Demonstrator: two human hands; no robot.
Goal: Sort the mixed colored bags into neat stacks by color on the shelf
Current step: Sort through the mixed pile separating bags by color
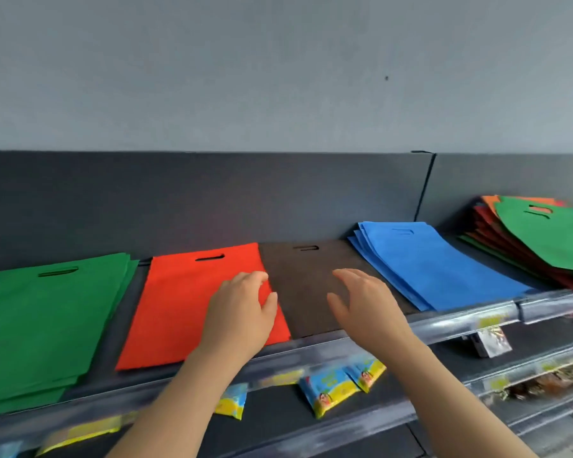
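Both hands are empty: the left hand (242, 309) rests, fingers loose, on the right edge of the red bag (179, 309), and the right hand (361, 305) hovers open over the black bag (308, 282). Left of the left hand lies the green stack (47, 325), and just right of the right hand the blue stack (437, 266), so four colours look sorted. Farther right on the shelf (463, 320) the mixed pile (543, 242) waits unsorted, so I judge the job about midway.

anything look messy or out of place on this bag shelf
Yes: the pile at the far right is mixed. A green bag lies tilted on top of red bags and orange bags, and their edges are fanned out. The blue stack is slightly fanned too.
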